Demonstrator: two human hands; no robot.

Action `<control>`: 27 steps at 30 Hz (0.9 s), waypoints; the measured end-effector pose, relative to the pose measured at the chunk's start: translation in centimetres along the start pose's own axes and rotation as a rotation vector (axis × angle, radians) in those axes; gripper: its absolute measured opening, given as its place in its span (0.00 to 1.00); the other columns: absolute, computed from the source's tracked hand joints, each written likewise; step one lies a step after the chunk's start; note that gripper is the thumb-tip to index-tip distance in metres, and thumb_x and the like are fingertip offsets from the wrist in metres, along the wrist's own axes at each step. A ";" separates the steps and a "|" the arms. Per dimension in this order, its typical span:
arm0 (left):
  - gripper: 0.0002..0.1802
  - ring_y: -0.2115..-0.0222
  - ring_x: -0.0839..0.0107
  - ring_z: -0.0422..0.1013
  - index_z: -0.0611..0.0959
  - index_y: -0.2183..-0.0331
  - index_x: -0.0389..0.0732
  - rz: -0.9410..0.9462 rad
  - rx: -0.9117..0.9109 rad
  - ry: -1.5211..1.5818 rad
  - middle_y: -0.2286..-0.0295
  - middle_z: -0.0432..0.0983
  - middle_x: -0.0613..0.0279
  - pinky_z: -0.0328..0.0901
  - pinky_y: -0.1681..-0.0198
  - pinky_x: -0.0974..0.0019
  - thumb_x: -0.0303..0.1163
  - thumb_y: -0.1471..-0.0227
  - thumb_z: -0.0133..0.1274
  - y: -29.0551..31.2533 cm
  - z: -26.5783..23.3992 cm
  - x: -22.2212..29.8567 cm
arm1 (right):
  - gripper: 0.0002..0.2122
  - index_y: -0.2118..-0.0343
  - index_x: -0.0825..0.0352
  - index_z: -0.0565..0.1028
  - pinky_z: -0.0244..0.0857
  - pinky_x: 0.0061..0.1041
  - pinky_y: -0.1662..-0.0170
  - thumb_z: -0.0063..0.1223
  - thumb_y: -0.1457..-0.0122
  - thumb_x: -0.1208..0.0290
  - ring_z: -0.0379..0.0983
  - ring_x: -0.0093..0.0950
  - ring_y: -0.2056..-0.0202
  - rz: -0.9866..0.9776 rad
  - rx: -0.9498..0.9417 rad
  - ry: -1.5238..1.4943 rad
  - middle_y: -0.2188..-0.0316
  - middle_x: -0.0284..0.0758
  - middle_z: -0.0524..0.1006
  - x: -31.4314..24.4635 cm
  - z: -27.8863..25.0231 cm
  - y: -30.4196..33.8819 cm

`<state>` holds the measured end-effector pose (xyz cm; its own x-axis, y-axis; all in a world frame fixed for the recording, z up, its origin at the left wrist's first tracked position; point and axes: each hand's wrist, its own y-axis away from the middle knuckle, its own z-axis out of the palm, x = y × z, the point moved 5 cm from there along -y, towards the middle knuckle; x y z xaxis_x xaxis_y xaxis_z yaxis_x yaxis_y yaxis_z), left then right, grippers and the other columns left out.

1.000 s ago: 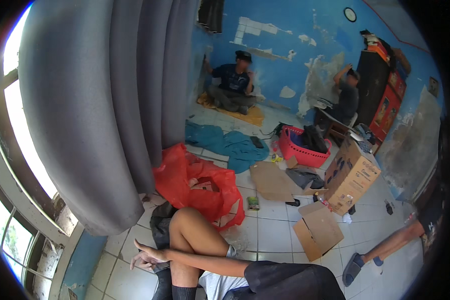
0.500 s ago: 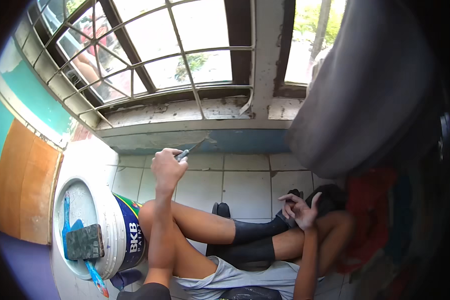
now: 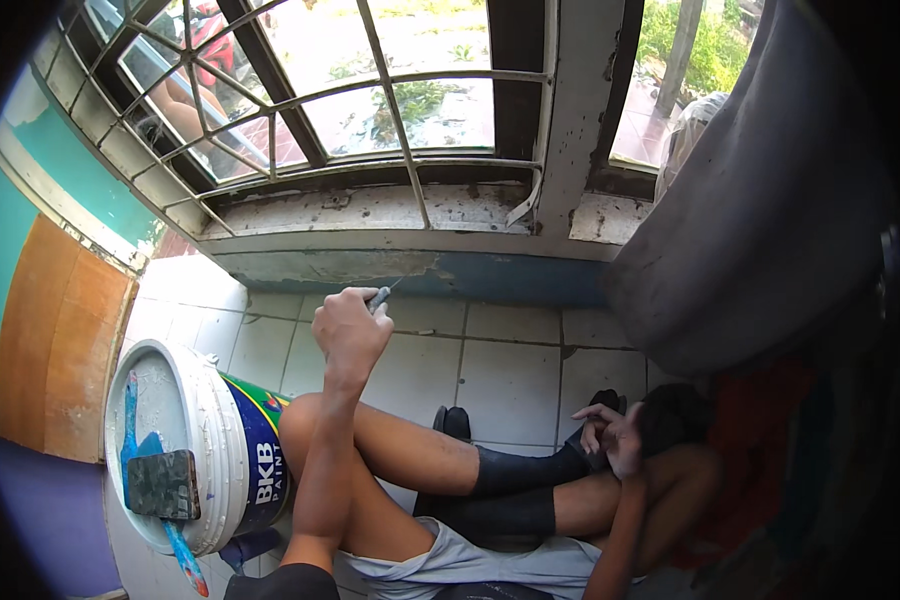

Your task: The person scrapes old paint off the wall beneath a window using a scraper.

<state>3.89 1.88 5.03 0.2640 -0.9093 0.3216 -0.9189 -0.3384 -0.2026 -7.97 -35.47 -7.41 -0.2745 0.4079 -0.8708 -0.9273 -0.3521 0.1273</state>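
My left hand (image 3: 350,330) is closed around the dark handle of a putty knife (image 3: 379,298), its thin blade seen nearly edge-on. The blade points at the low wall (image 3: 470,275) below the window, where pale, flaking paint meets blue. Whether the tip touches the wall I cannot tell. Above my shin and close to my dark boots, my right hand (image 3: 612,435) hangs loosely with fingers bent and apart. Nothing shows in it.
On my left stands a large paint bucket (image 3: 232,450) with brushes (image 3: 182,555) and a dark phone-like slab (image 3: 164,485) on its lid. A grey curtain (image 3: 750,220) hangs at the right. Bars (image 3: 400,130) cross the window. White tiles (image 3: 510,375) cover the floor.
The view has shifted, so the window sits farther right. My left hand with the putty knife has drawn slightly left along the wall. My right hand's fingers have curled in from a wider spread.
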 end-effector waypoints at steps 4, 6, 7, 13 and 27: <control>0.14 0.68 0.52 0.79 0.89 0.66 0.49 -0.007 -0.057 -0.095 0.72 0.82 0.51 0.73 0.61 0.55 0.34 0.61 0.61 -1.0 2.4 -0.1 | 0.20 0.62 0.70 0.76 0.55 0.14 0.74 0.38 0.29 0.57 0.61 0.13 0.79 0.226 0.218 0.402 0.82 0.24 0.68 2.2 -1.9 -0.5; 0.15 0.68 0.52 0.79 0.89 0.66 0.50 -0.002 -0.074 -0.108 0.72 0.82 0.52 0.73 0.61 0.56 0.34 0.62 0.62 -0.9 2.9 0.7 | 0.16 0.62 0.68 0.77 0.57 0.14 0.73 0.42 0.30 0.60 0.63 0.13 0.78 0.193 0.281 0.452 0.81 0.25 0.70 2.3 -2.3 -0.6; 0.15 0.68 0.52 0.79 0.89 0.66 0.50 -0.019 -0.066 -0.061 0.72 0.82 0.52 0.73 0.61 0.55 0.34 0.62 0.62 -0.1 1.7 1.1 | 0.15 0.62 0.68 0.77 0.58 0.15 0.72 0.43 0.30 0.61 0.65 0.13 0.77 0.210 0.284 0.449 0.79 0.25 0.71 2.7 -2.7 -0.4; 0.13 0.67 0.52 0.79 0.89 0.66 0.49 -0.025 -0.112 -0.176 0.72 0.82 0.51 0.74 0.61 0.55 0.33 0.59 0.60 -1.0 3.5 0.0 | 0.15 0.62 0.67 0.77 0.58 0.14 0.72 0.43 0.30 0.60 0.65 0.13 0.77 0.217 0.283 0.441 0.79 0.26 0.71 2.4 -2.2 -0.8; 0.14 0.67 0.53 0.80 0.89 0.65 0.50 -0.034 -0.035 -0.024 0.70 0.82 0.51 0.74 0.61 0.57 0.33 0.59 0.61 1.2 -1.2 0.5 | 0.14 0.61 0.67 0.77 0.59 0.14 0.73 0.44 0.31 0.61 0.65 0.13 0.77 0.182 0.269 0.504 0.78 0.26 0.72 3.0 -3.1 0.3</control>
<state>2.62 1.29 6.05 0.3017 -0.9032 0.3052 -0.9189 -0.3608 -0.1594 -8.27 -36.95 -11.40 -0.3417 -0.1119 -0.9331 -0.9264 -0.1269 0.3544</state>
